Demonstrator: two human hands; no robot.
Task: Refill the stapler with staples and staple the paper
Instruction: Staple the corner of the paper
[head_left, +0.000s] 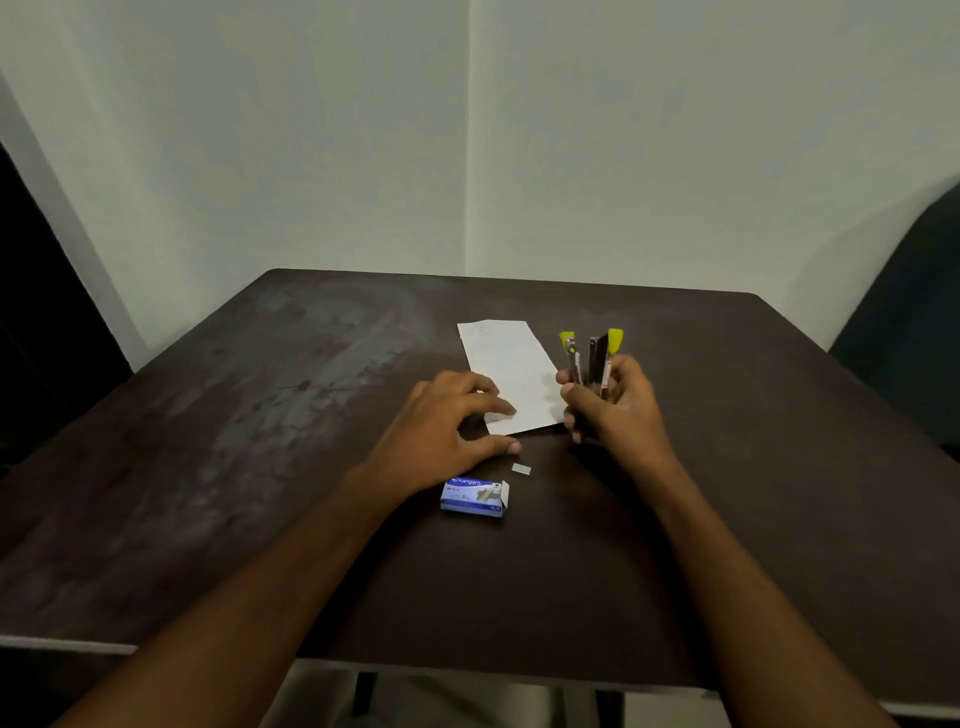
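Toward the middle of the dark brown surface (208, 426), my hands work side by side. My right hand (615, 402) is curled shut around the black metal stapler with yellow-green plastic tips (595, 358), holding it upright and swung open, its two arms standing apart like a fork. I judge I hold it this way so the staple channel faces up and stays clear for loading. My left hand (449, 426) hovers low with fingers loosely spread and holds nothing; its fingertips lie over the near corner of the white sheet of paper (511, 374), while the thumb reaches down toward the small silvery strip of staples (521, 470) lying just beyond it on the surface. That strip looks like the next thing to pick up, being so close to the thumb.

Just nearer to me than the strip lies the small blue and white cardboard staple box (475, 497), its end flap open. The paper stretches away toward the far edge, between my two hands, waiting to be stapled. Nothing is loaded yet, as far as I can judge.
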